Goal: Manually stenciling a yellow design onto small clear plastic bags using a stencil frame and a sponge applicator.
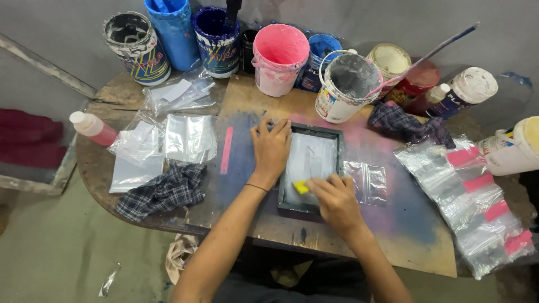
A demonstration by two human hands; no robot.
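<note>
A small dark-framed printing screen [338,147] lies flat on a paint-stained wooden board [393,224]. My left hand [270,148] presses flat on the frame's left edge, fingers spread. My right hand [336,200] grips a small yellow squeegee [301,187] at the near left corner inside the screen. A clear plastic bag [368,180] sticks out from under the frame's right side.
Several paint buckets stand along the back, among them a pink one [279,55] and a white one [346,85] with a stick. Stacks of clear bags lie at the left [190,136] and right [474,207]. Plaid rags [163,192], [407,124] and a pink bottle [92,127] lie nearby.
</note>
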